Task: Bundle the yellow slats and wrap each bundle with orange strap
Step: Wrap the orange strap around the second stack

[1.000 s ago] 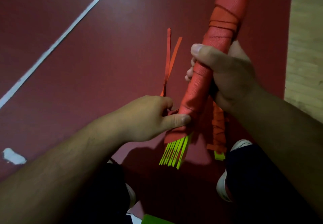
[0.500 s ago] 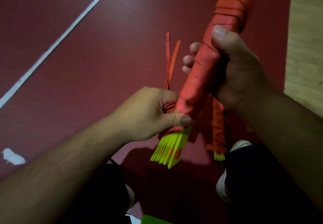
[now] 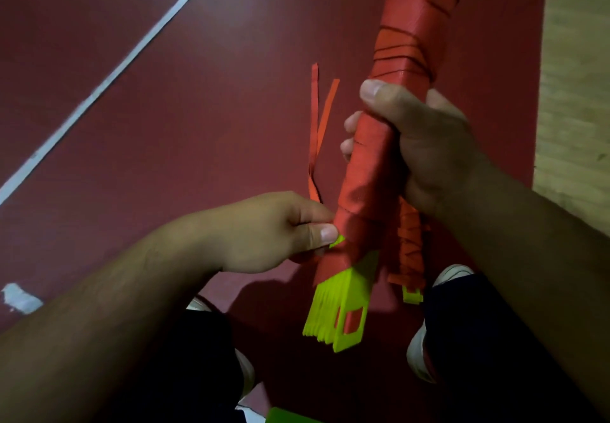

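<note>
Over the dark red floor (image 3: 165,125), head view, the only view: a bundle of yellow slats (image 3: 340,310) is held off the ground, slanting from lower centre up towards the top right. Nearly all of its length is covered by orange strap (image 3: 373,171); only the near ends of the slats stick out bare, fanned slightly, one showing a rectangular cut-out.

Right hand (image 3: 425,148): fingers curled fully around the wrapped middle of the bundle, thumb pressed across the front. Judged purpose: to keep the slats packed and to carry the weight while the other hand works the strap.

Left hand (image 3: 274,231): thumb and forefinger pinched together at the lower edge of the wrap, just above the bare slat ends. They appear to hold the strap end or a slat corner; which one cannot be told. Two loose strap tails (image 3: 318,125) rise from this hand, which suggests the end is being tightened or tied off. Wrapping of this bundle looks nearly done.

A second wrapped bundle (image 3: 409,251) stands just behind the first, near the right forearm, its yellow tip visible below its strap.

Surroundings: floor matte, crossed by a white line (image 3: 109,82) at left, a pale scuff (image 3: 19,297) lower left. A light wood-coloured strip (image 3: 577,92) borders the right edge. White shoes (image 3: 452,274) and dark trousers visible below; lighting is dim.
</note>
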A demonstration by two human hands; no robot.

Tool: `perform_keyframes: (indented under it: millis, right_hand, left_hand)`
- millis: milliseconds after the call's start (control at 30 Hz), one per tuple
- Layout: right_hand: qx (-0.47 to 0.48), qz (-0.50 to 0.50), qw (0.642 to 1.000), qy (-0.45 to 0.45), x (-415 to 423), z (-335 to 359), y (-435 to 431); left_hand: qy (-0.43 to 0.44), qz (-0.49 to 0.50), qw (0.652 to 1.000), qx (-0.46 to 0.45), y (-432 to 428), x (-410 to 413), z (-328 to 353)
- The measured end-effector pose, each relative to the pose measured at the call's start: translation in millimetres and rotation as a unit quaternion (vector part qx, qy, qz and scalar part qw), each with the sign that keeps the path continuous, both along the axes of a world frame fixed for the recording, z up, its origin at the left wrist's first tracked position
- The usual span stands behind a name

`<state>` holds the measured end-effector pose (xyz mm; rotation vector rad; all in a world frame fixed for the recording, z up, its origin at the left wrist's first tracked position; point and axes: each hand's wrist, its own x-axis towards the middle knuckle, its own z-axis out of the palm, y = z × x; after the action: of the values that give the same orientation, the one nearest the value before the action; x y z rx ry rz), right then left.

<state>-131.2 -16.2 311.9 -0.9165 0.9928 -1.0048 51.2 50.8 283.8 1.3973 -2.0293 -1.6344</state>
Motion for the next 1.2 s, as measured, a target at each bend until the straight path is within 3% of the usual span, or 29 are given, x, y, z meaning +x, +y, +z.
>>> perform_keyframes:
  millis: [167,367,467,600,700,833,933,1033,1133,1200]
  right_hand:
    - [-0.019,-0.015,0.999,0.023,1.8,-3.0,0.3]
    - [-0.051,-0.02,0.998,0.016,2.7,-0.7,-1.0]
    - [-0.049,-0.017,0.999,0.009,2.6,-1.5,0.2]
    - [-0.026,-0.022,0.999,-0.011,2.3,-4.6,0.4]
    - [-0.019,-0.016,0.999,-0.035,1.6,-4.7,-1.0]
    - [0.001,0.074,0.99,-0.122,-6.0,-2.0,-6.8]
    - [0.037,0.187,0.957,-0.221,-14.3,-1.2,-11.2]
    - [0.038,0.2,0.953,-0.223,-13.1,-2.0,-7.5]
    - [0.063,0.166,0.963,-0.201,-8.7,0.6,-6.2]
    - [0.056,0.132,0.976,-0.165,-7.6,1.3,-6.6]
  left_hand:
    - [-0.019,0.034,0.999,-0.021,-0.2,-2.4,-2.2]
    - [0.067,0.1,0.99,0.072,0.0,-10.1,4.4]
    - [0.024,0.043,0.999,-0.014,-4.0,-7.4,3.4]
    - [-0.055,0.048,0.992,-0.098,-4.2,-4.5,0.4]
    - [-0.05,0.068,0.987,-0.14,-5.9,-5.7,0.7]
    - [0.023,0.079,0.991,-0.104,-5.4,-5.8,7.8]
    - [0.126,0.062,0.989,-0.043,-5.4,-3.1,13.9]
    - [0.194,0.034,0.98,0.016,-2.0,-9.6,14.5]
    - [0.188,0.039,0.981,0.03,1.2,-16.3,16.5]
    - [0.127,0.045,0.991,0.008,-0.3,-14.9,17.2]
